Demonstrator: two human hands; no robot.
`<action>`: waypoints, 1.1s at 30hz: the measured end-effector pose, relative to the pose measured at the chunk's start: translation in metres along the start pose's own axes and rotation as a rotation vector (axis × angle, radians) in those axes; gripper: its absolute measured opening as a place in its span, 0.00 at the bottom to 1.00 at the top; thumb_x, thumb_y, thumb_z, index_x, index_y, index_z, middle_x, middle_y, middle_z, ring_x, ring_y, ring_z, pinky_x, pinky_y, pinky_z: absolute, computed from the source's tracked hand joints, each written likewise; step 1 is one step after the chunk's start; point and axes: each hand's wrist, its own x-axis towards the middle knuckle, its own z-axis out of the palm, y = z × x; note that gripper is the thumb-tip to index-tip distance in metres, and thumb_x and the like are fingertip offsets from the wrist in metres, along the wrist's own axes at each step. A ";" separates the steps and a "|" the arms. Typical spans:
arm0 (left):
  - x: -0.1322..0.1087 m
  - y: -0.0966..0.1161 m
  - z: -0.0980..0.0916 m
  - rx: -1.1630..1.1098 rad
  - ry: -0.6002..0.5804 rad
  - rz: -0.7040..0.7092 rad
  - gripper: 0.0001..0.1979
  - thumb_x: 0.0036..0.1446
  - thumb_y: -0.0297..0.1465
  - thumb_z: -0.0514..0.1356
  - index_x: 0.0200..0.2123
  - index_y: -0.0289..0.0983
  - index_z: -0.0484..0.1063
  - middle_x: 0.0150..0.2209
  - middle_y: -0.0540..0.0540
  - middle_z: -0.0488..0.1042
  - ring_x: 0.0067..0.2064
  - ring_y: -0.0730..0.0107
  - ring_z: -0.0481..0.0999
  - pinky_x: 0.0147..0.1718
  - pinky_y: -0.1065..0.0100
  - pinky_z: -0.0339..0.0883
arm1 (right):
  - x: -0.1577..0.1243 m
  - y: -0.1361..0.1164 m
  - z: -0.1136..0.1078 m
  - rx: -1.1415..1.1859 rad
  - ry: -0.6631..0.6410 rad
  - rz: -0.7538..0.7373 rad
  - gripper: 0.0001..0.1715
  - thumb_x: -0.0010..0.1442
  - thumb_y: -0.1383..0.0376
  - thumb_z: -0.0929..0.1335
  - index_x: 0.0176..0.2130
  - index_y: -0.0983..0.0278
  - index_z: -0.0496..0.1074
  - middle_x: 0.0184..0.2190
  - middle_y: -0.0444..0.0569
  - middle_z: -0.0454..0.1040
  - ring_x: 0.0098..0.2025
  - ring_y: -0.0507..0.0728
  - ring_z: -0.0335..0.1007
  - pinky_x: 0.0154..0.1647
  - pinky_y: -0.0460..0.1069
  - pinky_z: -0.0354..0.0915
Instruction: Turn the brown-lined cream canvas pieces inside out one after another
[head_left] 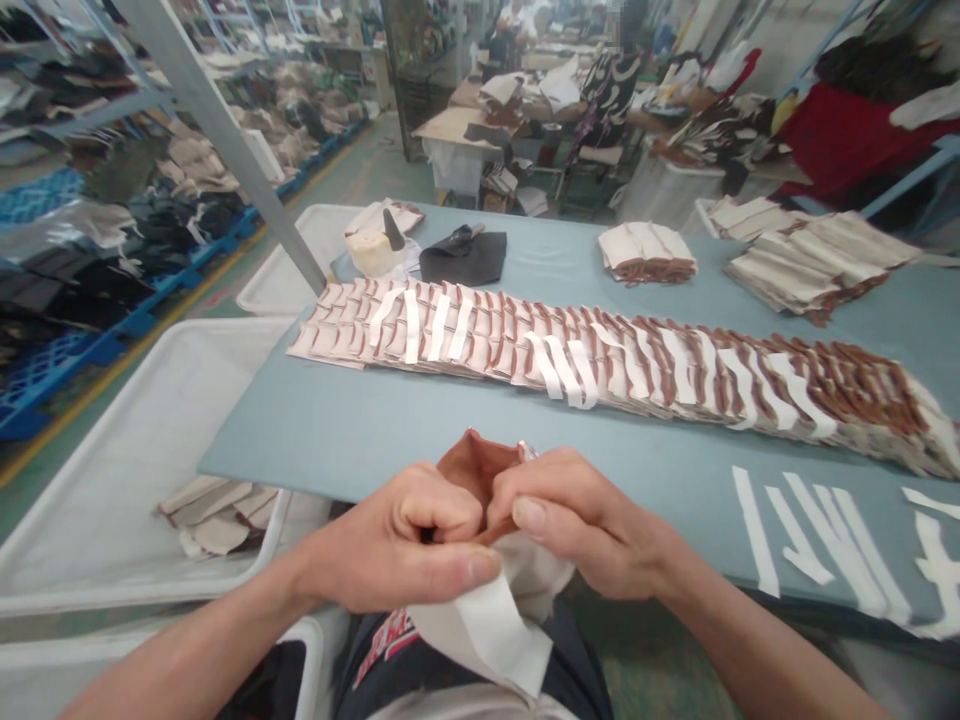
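Left hand (394,540), right hand (577,522) curled, close together.

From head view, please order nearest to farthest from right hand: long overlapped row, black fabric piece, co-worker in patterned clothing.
Right hand:
1. Long overlapped row, mid-table
2. Black fabric piece, far table end
3. Co-worker in patterned clothing, beyond the table

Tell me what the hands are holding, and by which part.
The left hand and right hand are pinching one piece of cream-and-brown fabric by its brown upper part; its cream end hangs below.
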 end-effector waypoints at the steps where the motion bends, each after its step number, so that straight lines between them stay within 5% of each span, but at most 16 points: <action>1: 0.000 -0.002 -0.001 -0.056 -0.016 -0.004 0.26 0.63 0.31 0.62 0.19 0.38 0.49 0.20 0.57 0.50 0.22 0.79 0.49 0.21 0.70 0.45 | 0.000 0.002 0.000 0.071 -0.012 0.057 0.25 0.75 0.56 0.58 0.28 0.63 0.66 0.22 0.40 0.62 0.24 0.49 0.56 0.27 0.46 0.55; 6: -0.004 -0.007 -0.005 -0.187 -0.021 -0.091 0.31 0.60 0.49 0.67 0.18 0.36 0.56 0.20 0.55 0.58 0.23 0.79 0.54 0.21 0.71 0.47 | 0.002 0.005 0.005 0.305 -0.065 0.189 0.32 0.71 0.45 0.63 0.25 0.63 0.61 0.21 0.38 0.55 0.22 0.47 0.47 0.20 0.44 0.48; 10: -0.010 -0.012 -0.003 -0.117 0.055 -0.109 0.34 0.60 0.57 0.61 0.18 0.36 0.59 0.19 0.54 0.57 0.23 0.77 0.54 0.20 0.71 0.48 | -0.001 0.006 0.010 0.223 -0.032 0.153 0.28 0.72 0.49 0.64 0.27 0.64 0.65 0.21 0.38 0.59 0.22 0.47 0.51 0.22 0.43 0.50; 14: -0.016 -0.012 -0.001 0.027 0.057 -0.164 0.31 0.70 0.51 0.51 0.20 0.37 0.57 0.19 0.54 0.54 0.22 0.77 0.53 0.21 0.71 0.47 | -0.007 0.001 0.011 -0.066 0.018 0.074 0.23 0.74 0.59 0.62 0.28 0.64 0.67 0.22 0.40 0.65 0.23 0.48 0.55 0.26 0.44 0.54; 18: -0.017 -0.005 0.002 0.112 0.012 -0.163 0.30 0.70 0.51 0.51 0.21 0.38 0.54 0.20 0.55 0.53 0.22 0.77 0.53 0.21 0.71 0.47 | -0.013 -0.005 0.015 -0.278 0.094 -0.034 0.20 0.73 0.66 0.61 0.28 0.63 0.67 0.23 0.43 0.71 0.25 0.50 0.61 0.31 0.46 0.56; 23: -0.016 0.006 0.004 0.529 0.022 -0.060 0.17 0.71 0.33 0.54 0.27 0.36 0.64 0.25 0.54 0.63 0.27 0.76 0.62 0.28 0.71 0.54 | -0.021 -0.007 0.020 -0.342 0.190 -0.012 0.17 0.72 0.68 0.61 0.30 0.62 0.67 0.23 0.42 0.72 0.25 0.50 0.63 0.30 0.46 0.57; 26: -0.013 0.011 0.005 0.711 -0.018 -0.029 0.15 0.70 0.30 0.56 0.28 0.37 0.62 0.25 0.55 0.61 0.27 0.76 0.61 0.29 0.69 0.52 | -0.024 -0.008 0.021 -0.440 0.196 -0.051 0.17 0.72 0.68 0.61 0.30 0.62 0.67 0.24 0.44 0.73 0.26 0.51 0.64 0.31 0.47 0.58; 33: -0.002 0.022 0.012 0.608 -0.071 -0.083 0.16 0.63 0.25 0.53 0.24 0.39 0.51 0.21 0.58 0.52 0.23 0.77 0.55 0.25 0.70 0.48 | -0.027 -0.011 0.022 -0.506 0.225 -0.174 0.21 0.76 0.64 0.58 0.31 0.62 0.67 0.24 0.44 0.71 0.25 0.52 0.63 0.30 0.48 0.58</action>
